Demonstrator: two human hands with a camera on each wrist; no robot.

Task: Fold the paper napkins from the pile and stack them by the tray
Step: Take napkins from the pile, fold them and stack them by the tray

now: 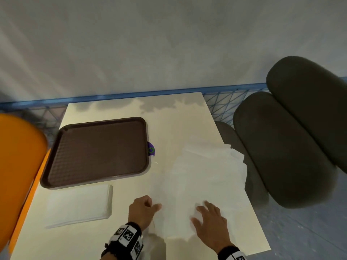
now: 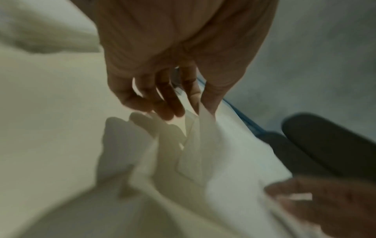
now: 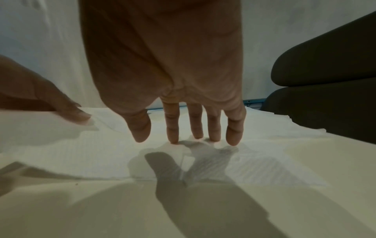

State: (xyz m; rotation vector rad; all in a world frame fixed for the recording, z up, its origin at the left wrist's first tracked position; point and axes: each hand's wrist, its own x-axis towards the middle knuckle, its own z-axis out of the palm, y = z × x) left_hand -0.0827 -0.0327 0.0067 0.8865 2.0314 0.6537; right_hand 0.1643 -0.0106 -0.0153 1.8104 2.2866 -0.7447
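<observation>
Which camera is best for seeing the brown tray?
The head camera: the whole brown tray shows there, lying flat on the table beyond the folded napkins. Neither wrist camera shows the tray at all.

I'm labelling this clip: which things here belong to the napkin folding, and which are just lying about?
Job:
napkin
left hand, pinching it
right hand, flat on it
pile
folded stack
tray
table

Lying about:
purple thing
orange chair
grey chair
</observation>
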